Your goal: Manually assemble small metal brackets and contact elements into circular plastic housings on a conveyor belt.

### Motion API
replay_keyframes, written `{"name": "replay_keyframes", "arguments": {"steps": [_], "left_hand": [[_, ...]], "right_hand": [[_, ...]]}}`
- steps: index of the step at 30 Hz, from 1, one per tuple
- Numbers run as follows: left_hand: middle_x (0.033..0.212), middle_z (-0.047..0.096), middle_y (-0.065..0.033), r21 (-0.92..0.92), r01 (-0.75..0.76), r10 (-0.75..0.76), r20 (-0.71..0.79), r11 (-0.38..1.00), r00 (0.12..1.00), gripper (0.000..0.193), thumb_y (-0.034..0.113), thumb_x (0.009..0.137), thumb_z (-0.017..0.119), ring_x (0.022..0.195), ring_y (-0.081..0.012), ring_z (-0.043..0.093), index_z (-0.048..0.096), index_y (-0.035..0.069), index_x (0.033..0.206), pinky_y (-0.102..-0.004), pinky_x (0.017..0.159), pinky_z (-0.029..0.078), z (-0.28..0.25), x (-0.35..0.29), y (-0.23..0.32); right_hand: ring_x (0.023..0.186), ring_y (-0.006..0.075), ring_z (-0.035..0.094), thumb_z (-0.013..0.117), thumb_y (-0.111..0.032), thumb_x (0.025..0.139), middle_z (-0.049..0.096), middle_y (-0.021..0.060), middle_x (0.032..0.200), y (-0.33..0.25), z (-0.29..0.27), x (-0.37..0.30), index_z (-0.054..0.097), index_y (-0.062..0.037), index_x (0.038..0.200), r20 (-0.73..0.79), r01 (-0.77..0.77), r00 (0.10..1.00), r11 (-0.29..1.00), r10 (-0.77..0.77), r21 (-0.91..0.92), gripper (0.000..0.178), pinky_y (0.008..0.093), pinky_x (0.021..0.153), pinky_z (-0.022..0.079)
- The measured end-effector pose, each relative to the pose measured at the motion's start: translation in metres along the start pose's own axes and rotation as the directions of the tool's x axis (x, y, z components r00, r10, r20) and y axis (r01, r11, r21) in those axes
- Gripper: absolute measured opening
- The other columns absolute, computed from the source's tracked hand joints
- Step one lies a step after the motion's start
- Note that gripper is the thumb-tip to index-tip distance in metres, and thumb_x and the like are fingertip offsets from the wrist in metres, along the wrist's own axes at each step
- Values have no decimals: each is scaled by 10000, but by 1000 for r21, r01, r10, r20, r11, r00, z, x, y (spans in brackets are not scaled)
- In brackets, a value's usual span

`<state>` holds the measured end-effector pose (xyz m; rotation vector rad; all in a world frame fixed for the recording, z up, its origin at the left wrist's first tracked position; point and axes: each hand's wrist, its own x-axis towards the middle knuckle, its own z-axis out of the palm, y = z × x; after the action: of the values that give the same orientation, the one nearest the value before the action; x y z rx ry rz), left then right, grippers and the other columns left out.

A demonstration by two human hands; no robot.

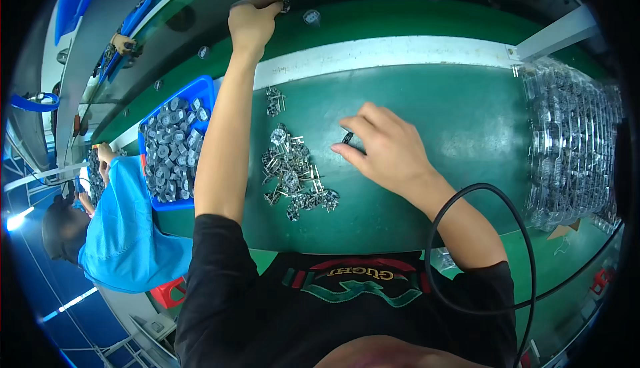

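My left hand is stretched out over the green conveyor belt. Its fingers are closed around a small dark round part. Above the green tabletop, my right hand pinches a small black piece between thumb and fingertips; its exact kind is too small to tell. Between my arms lies a loose pile of small round parts with metal pins. A smaller cluster of the same pinned parts sits just beyond the pile, beside my left forearm.
A blue bin full of grey round caps stands left of my forearm. More round parts lie on the belt. Stacked clear plastic trays stand at the right. A black cable loops by my right arm. A co-worker in blue is at the left.
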<state>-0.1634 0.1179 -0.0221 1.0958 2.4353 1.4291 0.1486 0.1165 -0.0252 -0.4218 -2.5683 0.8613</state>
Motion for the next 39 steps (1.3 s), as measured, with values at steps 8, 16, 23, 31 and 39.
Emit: {"name": "replay_keyframes", "arguments": {"steps": [8, 16, 23, 31, 39], "left_hand": [[1029, 740, -144, 207, 159, -151, -54, 965, 987, 255, 160, 851, 674, 957, -230, 695, 763, 74, 1073, -319, 862, 510, 24, 25, -9], [1213, 659, -139, 179, -685, 610, 337, 706, 717, 393, 33, 787, 605, 1125, -343, 584, 696, 83, 1167, -402, 972, 477, 37, -8, 30], [1062, 678, -113, 210, -510, 325, 561, 834, 761, 433, -23, 782, 630, 868, -248, 663, 669, 59, 1205, -357, 832, 532, 34, -17, 28], [972, 650, -109, 122, -427, 336, 441, 896, 832, 456, 218, 802, 759, 754, -207, 639, 663, 84, 1227, -323, 722, 525, 40, -59, 39], [951, 682, -129, 140, -514, 404, 460, 846, 791, 351, 208, 823, 747, 741, -208, 661, 706, 29, 1122, -318, 708, 534, 71, -35, 44]], "right_hand": [[830, 242, 617, 700, -83, 784, 576, 51, 905, 7, -2, 0, 683, -58, 979, 66, 63, 996, 998, -63, 9, 197, 393, 682, 538], [742, 259, 623, 647, 17, 794, 597, 69, 923, 14, -7, 2, 695, -51, 956, -23, 38, 999, 982, -34, 187, 182, 387, 661, 521], [684, 84, 592, 690, -39, 881, 627, 36, 962, 13, -29, 15, 726, -44, 990, 11, -266, 947, 766, 321, 585, 115, 239, 610, 464], [605, 55, 530, 702, -35, 866, 598, 17, 890, 16, -22, 15, 725, -27, 972, -131, -182, 924, 715, 359, 675, 109, 228, 563, 429], [618, 48, 525, 698, -42, 878, 617, 14, 904, 20, -21, 18, 710, -26, 963, -193, -152, 921, 767, 339, 623, 88, 219, 569, 426]]}}
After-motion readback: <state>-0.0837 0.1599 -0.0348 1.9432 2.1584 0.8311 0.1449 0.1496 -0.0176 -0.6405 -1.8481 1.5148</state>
